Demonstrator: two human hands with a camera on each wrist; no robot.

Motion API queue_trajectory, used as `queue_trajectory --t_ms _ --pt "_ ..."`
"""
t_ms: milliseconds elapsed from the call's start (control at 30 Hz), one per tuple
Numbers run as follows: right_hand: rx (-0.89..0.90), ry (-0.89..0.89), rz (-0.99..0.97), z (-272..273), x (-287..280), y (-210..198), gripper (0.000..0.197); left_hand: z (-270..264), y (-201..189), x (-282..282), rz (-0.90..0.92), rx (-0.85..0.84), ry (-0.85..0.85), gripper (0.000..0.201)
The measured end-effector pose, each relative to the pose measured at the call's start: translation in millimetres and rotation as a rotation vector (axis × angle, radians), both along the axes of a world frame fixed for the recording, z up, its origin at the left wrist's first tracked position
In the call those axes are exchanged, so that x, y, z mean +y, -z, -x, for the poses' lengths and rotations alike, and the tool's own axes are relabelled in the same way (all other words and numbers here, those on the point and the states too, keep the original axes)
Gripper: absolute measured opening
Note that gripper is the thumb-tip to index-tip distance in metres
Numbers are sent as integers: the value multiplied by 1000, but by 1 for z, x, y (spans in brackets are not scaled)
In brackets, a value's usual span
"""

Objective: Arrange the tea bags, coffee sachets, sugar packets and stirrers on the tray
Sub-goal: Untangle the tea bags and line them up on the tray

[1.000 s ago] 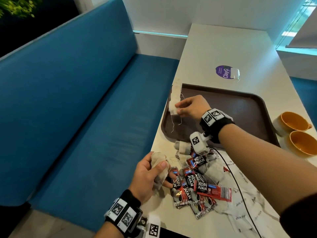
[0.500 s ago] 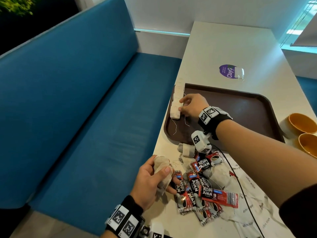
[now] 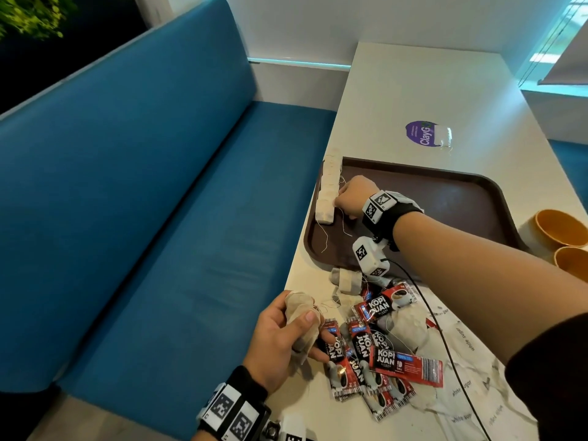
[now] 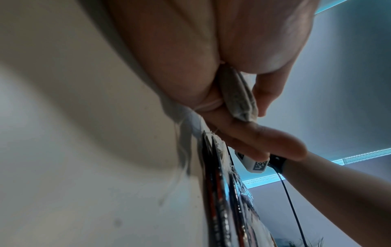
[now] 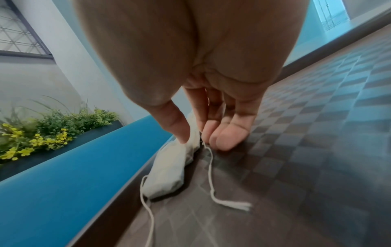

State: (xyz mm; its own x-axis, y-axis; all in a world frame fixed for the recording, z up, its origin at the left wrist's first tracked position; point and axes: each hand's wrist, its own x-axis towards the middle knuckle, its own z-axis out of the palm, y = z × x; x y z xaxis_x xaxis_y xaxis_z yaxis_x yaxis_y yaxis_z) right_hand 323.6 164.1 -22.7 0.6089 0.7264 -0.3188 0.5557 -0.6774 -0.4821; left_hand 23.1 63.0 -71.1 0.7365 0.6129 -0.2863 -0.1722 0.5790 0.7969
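Observation:
A brown tray lies on the white table. Along its left rim runs a row of white tea bags, their strings trailing onto the tray. My right hand is at the near part of that row. In the right wrist view the right hand pinches the end tea bag, which lies on the tray. My left hand is at the table's left edge and grips a small bunch of tea bags, whose edges show between thumb and fingers. No stirrers are visible.
Red-and-black coffee sachets lie in a heap by the left hand, with loose tea bags and white sugar packets. Two orange cups stand right of the tray. A blue bench runs along the table's left side.
My right hand has lowered its tea bag from above the tray onto the near end of the row at the left rim. The left hand has kept its tea bags.

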Motion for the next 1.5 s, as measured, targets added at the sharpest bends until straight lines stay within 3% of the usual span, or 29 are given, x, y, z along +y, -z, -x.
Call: queue_trajectory --t_ms 367,567,667,833,1033,1333,1500 --pt "88 -134 69 12 -29 -11 29 -2 -2 -2 13 11 -34 23" --pt "123 -96 29 15 -35 -15 24 -2 1 -3 46 -24 -45 27" --pt "134 -55 2 11 -46 -21 33 0 4 -1 60 -69 -32 38" --pt "205 -59 -192 31 -84 -48 24 1 0 -1 39 -105 -11 58" --pt "349 -191 -251 100 -156 -60 16 2 -1 -2 58 -53 -11 56" --pt "460 59 -282 174 -196 -19 13 3 -8 -8 80 43 1 35" --pt "327 84 -292 173 -194 -15 21 3 -8 -8 53 47 28 31"
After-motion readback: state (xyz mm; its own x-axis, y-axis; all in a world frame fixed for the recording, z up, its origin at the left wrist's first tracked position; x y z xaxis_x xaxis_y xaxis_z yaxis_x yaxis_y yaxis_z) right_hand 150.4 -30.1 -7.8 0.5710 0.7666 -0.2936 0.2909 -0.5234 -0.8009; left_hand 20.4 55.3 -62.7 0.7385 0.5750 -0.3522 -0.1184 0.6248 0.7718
